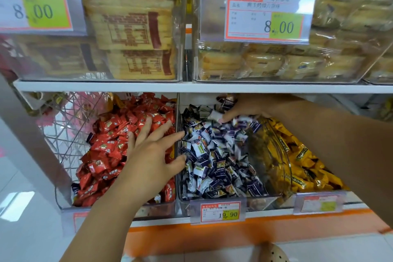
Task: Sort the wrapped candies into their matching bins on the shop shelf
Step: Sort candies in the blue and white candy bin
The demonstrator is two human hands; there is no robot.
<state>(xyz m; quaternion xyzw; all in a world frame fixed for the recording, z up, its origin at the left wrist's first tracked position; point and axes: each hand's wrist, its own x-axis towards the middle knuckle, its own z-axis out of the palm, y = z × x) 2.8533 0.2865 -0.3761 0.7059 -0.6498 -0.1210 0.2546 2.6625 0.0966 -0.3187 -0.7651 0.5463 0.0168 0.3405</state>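
Three clear bins sit side by side on the lower shelf. The left bin holds red wrapped candies [110,144], the middle bin dark blue and white candies [214,155], the right bin yellow candies [302,155]. My left hand [153,151] lies with spread, straight fingers over the red candies, its fingertips reaching the divider [177,185] between the red and blue bins. My right hand [240,108] reaches into the back of the blue bin and pinches a white-wrapped candy [213,115] between thumb and fingers. A few blue wrappers lie among the red ones at the front left.
The upper shelf [191,87] carries clear boxes of packaged cakes with 8.00 price tags [269,15]. A 19.90 price tag [220,211] hangs under the blue bin. A wire basket [70,125] stands left of the red bin. White floor lies below.
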